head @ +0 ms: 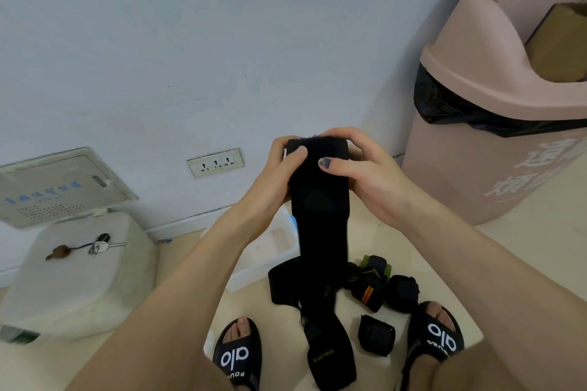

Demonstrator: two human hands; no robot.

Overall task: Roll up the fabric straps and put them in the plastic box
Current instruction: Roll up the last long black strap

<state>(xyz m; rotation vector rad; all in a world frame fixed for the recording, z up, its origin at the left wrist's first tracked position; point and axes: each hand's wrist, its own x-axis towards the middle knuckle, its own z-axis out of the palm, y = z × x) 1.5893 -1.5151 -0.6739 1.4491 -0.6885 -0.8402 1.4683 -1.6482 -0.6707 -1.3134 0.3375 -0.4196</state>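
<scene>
Holding top end of black strap [317,181] at frame centre: your left hand [279,168] and right hand [359,165] both pinch it, thumbs on front. Tail hangs to floor, lower centre. Plastic box [270,251] sits behind strap. Risk: loose pinch lets roll slacken; dangling tail may snag rolled straps [381,289] near your sandal [435,340].

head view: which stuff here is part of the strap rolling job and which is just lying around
Part of the job:
- black fabric strap, held by left hand and right hand
- rolled straps on the floor
- plastic box

Lying about:
- pink trash bin
- keys on a white container
- wall socket
</scene>
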